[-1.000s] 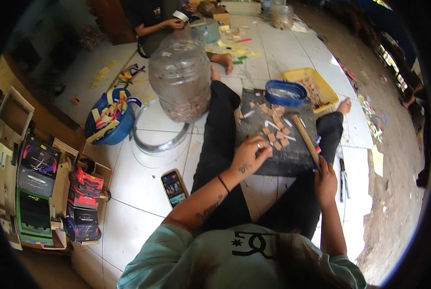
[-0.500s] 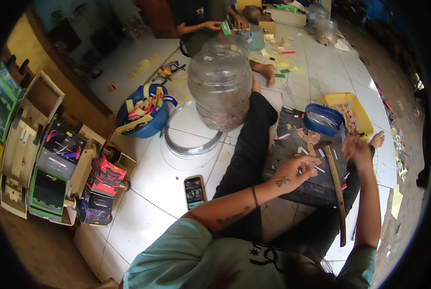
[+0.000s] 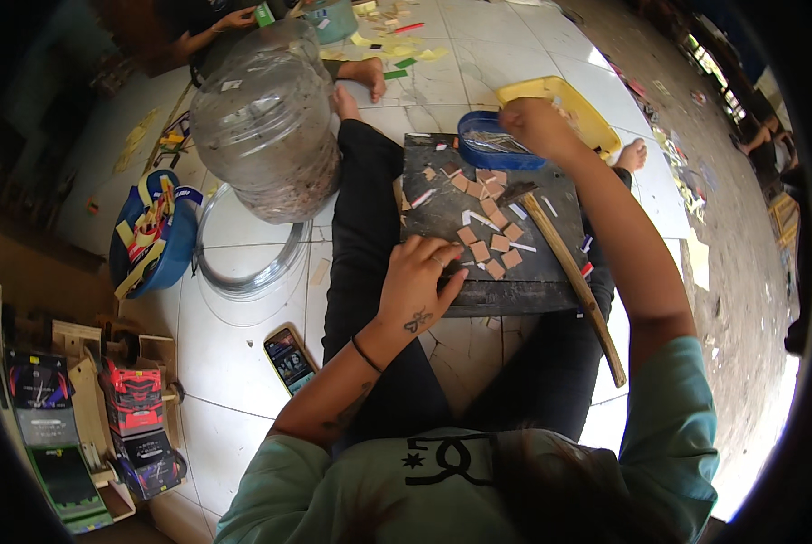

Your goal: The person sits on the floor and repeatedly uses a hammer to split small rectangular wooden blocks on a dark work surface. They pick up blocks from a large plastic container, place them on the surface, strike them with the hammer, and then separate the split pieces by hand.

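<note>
A dark board (image 3: 424, 304) lies across my legs, scattered with small tan square pieces (image 3: 499, 242) and thin white strips. At its near left side is my left hand (image 3: 421, 283), fingers curled toward the thumb; a small red spot shows by the fingertips, and what they hold is unclear. My right hand (image 3: 542, 129) is bunched above the right end of a blue tray (image 3: 505, 161) of thin metal pins or wires; its fingertips are hidden. A hammer with a wooden handle (image 3: 573, 286) slants along the board's right side, its dark head among the squares.
Beyond the blue tray sits a yellow tray (image 3: 605, 136) of small pieces. To the left are a big clear plastic jar (image 3: 265, 136), a wire coil (image 3: 243, 286), a blue basin (image 3: 181, 240) of coloured strips, a phone (image 3: 290, 360) and wooden toy trucks (image 3: 138, 399). Another person sits opposite.
My right hand has gone from the board's right side to above the blue tray. My left hand has drawn back from the squares to the board's near left side. The view has shifted.
</note>
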Available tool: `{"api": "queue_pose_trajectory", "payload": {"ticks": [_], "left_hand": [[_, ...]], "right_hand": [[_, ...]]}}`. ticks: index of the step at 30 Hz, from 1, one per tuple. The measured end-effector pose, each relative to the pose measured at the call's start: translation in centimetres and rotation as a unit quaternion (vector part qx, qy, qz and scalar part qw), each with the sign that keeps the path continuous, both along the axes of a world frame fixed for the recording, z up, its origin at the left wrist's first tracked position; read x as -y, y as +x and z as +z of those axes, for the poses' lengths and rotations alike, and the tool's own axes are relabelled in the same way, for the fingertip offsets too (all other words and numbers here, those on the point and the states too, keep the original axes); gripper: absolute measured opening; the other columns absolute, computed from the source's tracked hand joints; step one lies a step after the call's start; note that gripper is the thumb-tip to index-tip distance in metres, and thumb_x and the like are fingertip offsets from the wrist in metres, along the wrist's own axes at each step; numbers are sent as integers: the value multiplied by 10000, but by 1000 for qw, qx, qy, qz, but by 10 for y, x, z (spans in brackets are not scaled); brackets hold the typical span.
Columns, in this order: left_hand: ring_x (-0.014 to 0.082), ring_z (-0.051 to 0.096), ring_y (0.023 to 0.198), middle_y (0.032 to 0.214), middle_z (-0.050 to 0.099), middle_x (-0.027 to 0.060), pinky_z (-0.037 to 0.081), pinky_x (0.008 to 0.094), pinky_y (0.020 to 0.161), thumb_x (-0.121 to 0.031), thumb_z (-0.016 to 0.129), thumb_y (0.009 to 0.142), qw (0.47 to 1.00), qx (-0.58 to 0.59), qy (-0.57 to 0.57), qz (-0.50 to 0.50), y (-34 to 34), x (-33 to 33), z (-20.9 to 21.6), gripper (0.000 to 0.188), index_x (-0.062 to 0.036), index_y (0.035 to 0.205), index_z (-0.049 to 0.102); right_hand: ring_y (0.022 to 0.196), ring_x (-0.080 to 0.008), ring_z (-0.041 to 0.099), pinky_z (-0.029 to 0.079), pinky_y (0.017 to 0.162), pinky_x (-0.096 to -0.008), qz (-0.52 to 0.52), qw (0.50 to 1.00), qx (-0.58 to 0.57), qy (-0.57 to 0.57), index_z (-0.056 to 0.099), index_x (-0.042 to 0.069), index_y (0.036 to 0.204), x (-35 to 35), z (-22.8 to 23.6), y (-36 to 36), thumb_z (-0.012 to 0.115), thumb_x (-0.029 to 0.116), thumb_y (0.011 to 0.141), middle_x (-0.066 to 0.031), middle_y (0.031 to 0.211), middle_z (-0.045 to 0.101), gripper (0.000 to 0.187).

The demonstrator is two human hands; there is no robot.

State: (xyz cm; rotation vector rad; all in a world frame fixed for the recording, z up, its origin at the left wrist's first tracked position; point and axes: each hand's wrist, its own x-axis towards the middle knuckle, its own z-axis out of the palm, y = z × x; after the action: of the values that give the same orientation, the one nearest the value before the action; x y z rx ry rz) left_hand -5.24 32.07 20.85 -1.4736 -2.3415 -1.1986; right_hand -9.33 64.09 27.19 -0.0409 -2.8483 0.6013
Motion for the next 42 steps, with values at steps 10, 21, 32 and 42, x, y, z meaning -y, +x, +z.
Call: {"api": "queue_pose_trajectory", "payload": {"ticks": [10,21,32,42], "left_hand": [[269,515,1006,1063,570,74,399,388,834,-228,718,794,995,-77,-15,68,-34,-47,-7,411,-48,1158,657],[232,548,973,967,621,46,404,379,858,-164,763,721,987,-146,-71,5,-74,-84,5,242,-94,945,706],[140,651,733,794,688,51,511,273,717,-51,758,782,966,212,140,-52,-5,-9,10,135,-23,883,672],[206,591,882,837,673,-2,399,343,881,-127,798,734,994,64,87,-1,31,-1,-13,137,-113,831,702]], "right_hand": [[854,-346,674,527,771,-415,-62,966,186,171,749,76,822,11,-13,-39,701,149,688,-177,862,704,160],[640,-121,638,489,572,-243,-117,968,79,-209,692,20,879,-10,9,-7,627,107,834,-62,780,688,117],[686,-91,638,501,601,-264,-28,974,-100,-203,653,13,931,89,-5,111,623,54,901,-68,804,680,59],[746,-85,653,507,672,-226,-128,902,-90,-402,639,-26,1046,130,-45,159,660,-16,879,-56,857,716,169]]}}
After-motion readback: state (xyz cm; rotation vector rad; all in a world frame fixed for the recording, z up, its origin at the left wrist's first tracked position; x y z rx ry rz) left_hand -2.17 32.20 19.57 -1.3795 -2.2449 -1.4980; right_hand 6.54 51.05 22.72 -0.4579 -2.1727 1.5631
